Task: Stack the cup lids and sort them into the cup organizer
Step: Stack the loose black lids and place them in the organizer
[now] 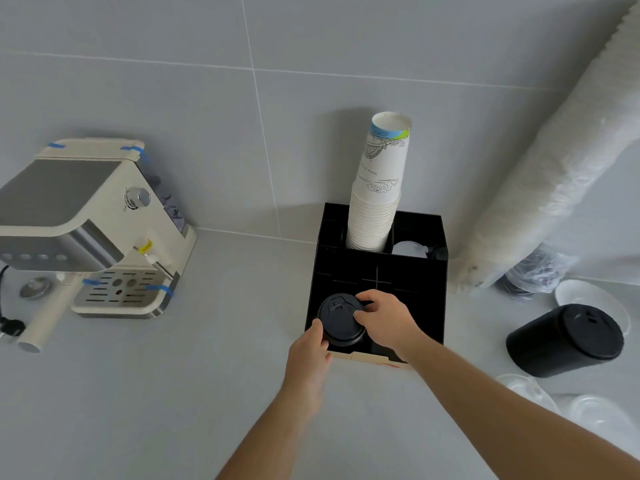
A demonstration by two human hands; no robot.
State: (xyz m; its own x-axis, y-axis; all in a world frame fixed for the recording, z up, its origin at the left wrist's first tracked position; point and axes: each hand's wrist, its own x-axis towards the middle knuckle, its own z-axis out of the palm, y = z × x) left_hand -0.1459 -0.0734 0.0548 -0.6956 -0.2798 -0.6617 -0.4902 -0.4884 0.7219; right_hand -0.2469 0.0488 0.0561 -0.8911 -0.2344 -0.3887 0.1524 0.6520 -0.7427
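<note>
Black lid stack (341, 320) round, matte | both grips clamped: left hand (310, 355), right hand (384, 318) | organizer (412, 271) boxy

Two bare forearms come in from the near edge, both uncovered as far as they show, with no sleeve or cuff over them. The left hand (309, 353) and the right hand (386, 318) are ungloved. The wrists and the fingers that show carry no watch, band or ring. Fingernails are too small to make out.
</note>
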